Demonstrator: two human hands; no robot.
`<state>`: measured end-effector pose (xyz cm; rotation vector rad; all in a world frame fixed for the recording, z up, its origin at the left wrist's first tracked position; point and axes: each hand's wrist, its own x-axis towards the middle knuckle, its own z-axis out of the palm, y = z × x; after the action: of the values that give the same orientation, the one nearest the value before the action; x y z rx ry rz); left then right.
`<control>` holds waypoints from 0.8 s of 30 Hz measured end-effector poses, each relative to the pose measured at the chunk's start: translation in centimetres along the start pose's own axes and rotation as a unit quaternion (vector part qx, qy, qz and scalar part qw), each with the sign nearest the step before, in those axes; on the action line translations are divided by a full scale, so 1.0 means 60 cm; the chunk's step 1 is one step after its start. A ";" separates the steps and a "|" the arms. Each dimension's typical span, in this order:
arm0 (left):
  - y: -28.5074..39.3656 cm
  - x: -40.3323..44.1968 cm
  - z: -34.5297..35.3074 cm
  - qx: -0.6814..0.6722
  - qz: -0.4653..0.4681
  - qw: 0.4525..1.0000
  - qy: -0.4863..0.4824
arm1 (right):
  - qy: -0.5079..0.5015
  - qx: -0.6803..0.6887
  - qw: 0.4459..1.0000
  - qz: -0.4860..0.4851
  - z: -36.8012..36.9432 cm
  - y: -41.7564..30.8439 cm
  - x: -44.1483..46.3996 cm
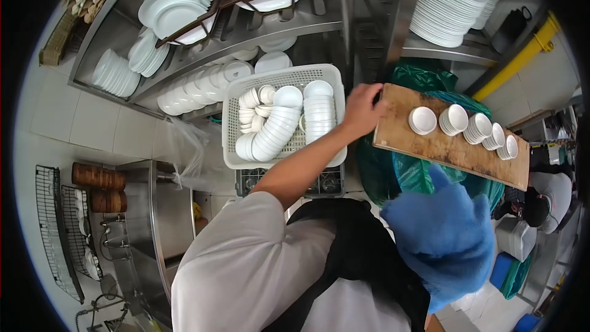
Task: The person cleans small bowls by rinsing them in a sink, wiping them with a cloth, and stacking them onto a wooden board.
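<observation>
Left hand [362, 110] half-curled at wooden board's [396, 114] 9 o'clock end, can't tell if gripping, right hand hidden; best keep board level so bowl stacks [478, 128] don't topple.

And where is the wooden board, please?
In the head view, the wooden board is on the right, beside the white plastic basket, with the left hand at its left end.

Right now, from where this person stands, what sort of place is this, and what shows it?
Probably the dish-storage or washing-up area of a commercial kitchen: stacks of white plates stand on steel shelves, and a plastic crate holds many matching small bowls.
</observation>
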<state>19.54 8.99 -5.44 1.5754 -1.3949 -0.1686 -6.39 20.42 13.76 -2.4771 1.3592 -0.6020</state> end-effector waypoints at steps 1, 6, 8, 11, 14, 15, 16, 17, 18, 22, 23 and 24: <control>-0.024 -0.003 -0.035 0.004 -0.040 0.999 0.019 | -0.006 -0.011 1.000 -0.013 0.007 -0.012 0.006; -0.236 -0.028 -0.233 0.138 -0.190 0.966 0.112 | -0.032 -0.059 0.996 -0.054 0.025 -0.049 0.029; -0.290 -0.052 -0.310 0.254 -0.243 0.931 0.098 | -0.033 -0.071 0.995 -0.060 0.029 -0.062 0.034; -0.352 -0.094 -0.393 0.271 -0.291 0.917 0.035 | -0.037 -0.089 0.993 -0.068 0.035 -0.082 0.043; -0.362 -0.117 -0.417 0.245 -0.257 0.932 -0.070 | -0.040 -0.111 0.990 -0.078 0.046 -0.103 0.053; -0.356 -0.117 -0.419 0.256 -0.233 0.930 -0.122 | -0.040 -0.119 0.989 -0.081 0.050 -0.110 0.056; -0.351 -0.117 -0.422 0.266 -0.209 0.925 -0.174 | -0.043 -0.128 0.987 -0.084 0.054 -0.117 0.057; -0.346 -0.114 -0.422 0.263 -0.213 0.925 -0.173 | -0.044 -0.136 0.986 -0.090 0.057 -0.126 0.058; -0.338 -0.102 -0.420 0.289 -0.204 0.913 -0.205 | -0.045 -0.145 0.984 -0.093 0.061 -0.135 0.058; -0.364 -0.090 -0.395 0.387 -0.127 0.868 -0.285 | -0.049 -0.177 0.975 -0.122 0.082 -0.163 0.061; -0.361 -0.083 -0.395 0.384 -0.127 0.869 -0.285 | -0.061 -0.177 0.972 -0.145 0.086 -0.166 0.065; -0.357 -0.077 -0.394 0.357 -0.179 0.868 -0.294 | -0.075 -0.179 0.966 -0.170 0.090 -0.168 0.069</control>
<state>48.09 22.88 -11.14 2.5612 -1.7204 -0.4184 5.59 22.38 14.06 -3.0091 1.0692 -0.2356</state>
